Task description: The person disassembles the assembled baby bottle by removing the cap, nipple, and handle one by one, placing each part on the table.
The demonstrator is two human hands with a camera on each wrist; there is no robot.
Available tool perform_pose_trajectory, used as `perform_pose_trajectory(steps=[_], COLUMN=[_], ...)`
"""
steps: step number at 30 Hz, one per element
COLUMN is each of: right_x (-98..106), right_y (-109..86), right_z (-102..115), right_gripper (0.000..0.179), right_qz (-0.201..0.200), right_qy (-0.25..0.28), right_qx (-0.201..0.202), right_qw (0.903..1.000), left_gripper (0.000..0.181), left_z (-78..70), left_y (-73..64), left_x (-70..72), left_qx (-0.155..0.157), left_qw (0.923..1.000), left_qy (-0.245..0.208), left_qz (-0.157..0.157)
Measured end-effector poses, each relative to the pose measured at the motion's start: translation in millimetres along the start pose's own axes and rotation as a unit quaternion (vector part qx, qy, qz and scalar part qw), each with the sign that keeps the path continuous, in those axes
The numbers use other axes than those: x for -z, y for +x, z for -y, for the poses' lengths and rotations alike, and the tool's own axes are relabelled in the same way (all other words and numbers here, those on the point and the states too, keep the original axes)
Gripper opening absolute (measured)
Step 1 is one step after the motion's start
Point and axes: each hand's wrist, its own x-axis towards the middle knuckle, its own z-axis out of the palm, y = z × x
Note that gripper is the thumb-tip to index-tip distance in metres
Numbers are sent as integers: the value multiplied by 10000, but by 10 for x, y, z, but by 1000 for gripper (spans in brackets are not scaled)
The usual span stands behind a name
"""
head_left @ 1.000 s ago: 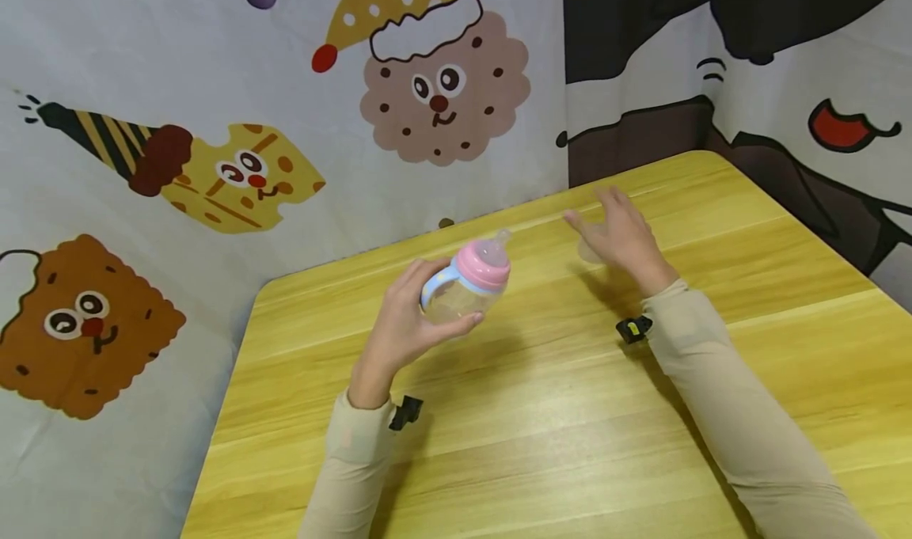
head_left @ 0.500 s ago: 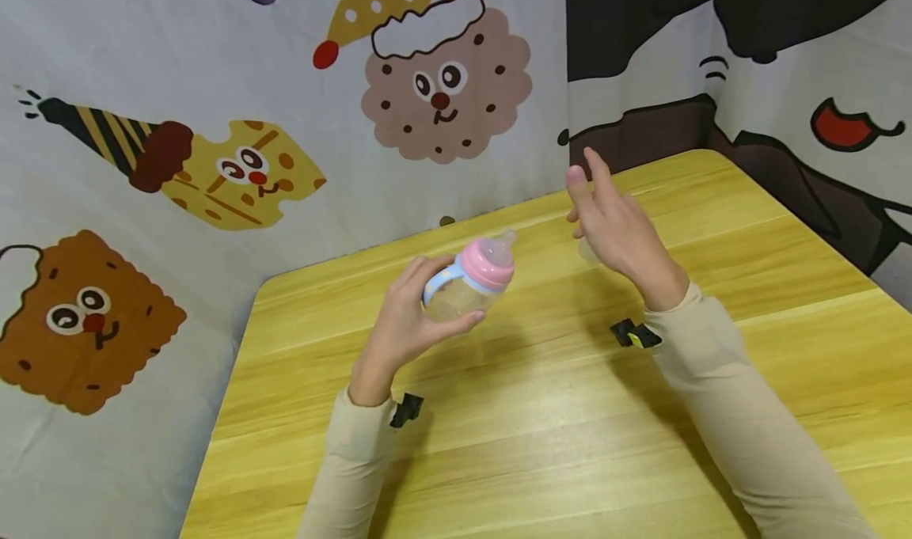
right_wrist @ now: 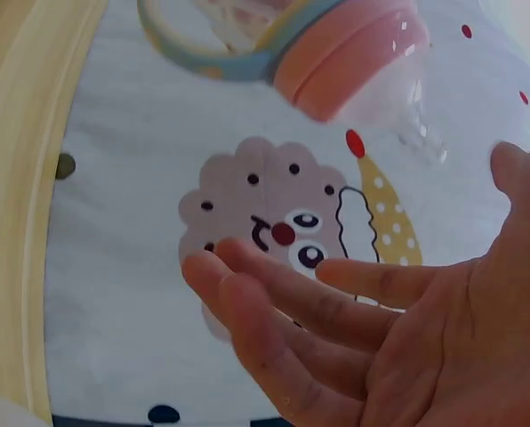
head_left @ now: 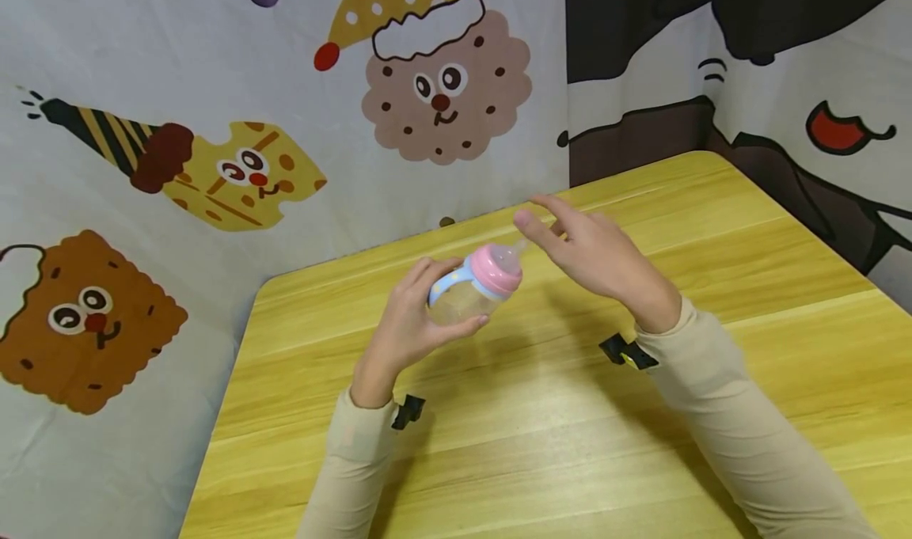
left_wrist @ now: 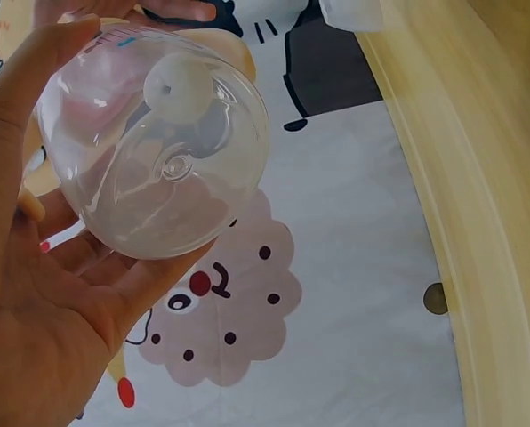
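Observation:
My left hand grips a baby bottle by its clear body, tilted over the table with the teat toward the upper right. It has a pink collar and a light blue handle. In the left wrist view the bottle's round transparent base faces the camera, fingers and thumb around its side. My right hand hovers just right of the teat, fingers spread and loosely bent, holding nothing. Its palm shows in the right wrist view, with the teat beyond the fingers.
Both hands are over a yellow wood-grain table. A whitish translucent object stands on it, hidden behind the right hand in the head view. A cartoon-printed cloth hangs along the back edge.
My right hand has lifted from beside the translucent object and come left, close to the bottle's teat. The left hand and bottle have shifted slightly right.

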Motion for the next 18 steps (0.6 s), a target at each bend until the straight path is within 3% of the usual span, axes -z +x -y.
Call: perform_pose_trajectory(steps=[8,18], right_x=[-127,-216], right_y=[-18,-35], right_z=[90,153], right_gripper=[85,72], right_qz=[-8,476], right_qy=[-196,510], right_qx=[68,101], right_qw=[9998,9975], left_gripper=[74,74], left_z=[-2,-27], left_y=[2,5], left_x=[-8,-10], left_qx=[-52,-165], left_qw=[9999,9997], left_qy=[61,81], left_qz=[108,130])
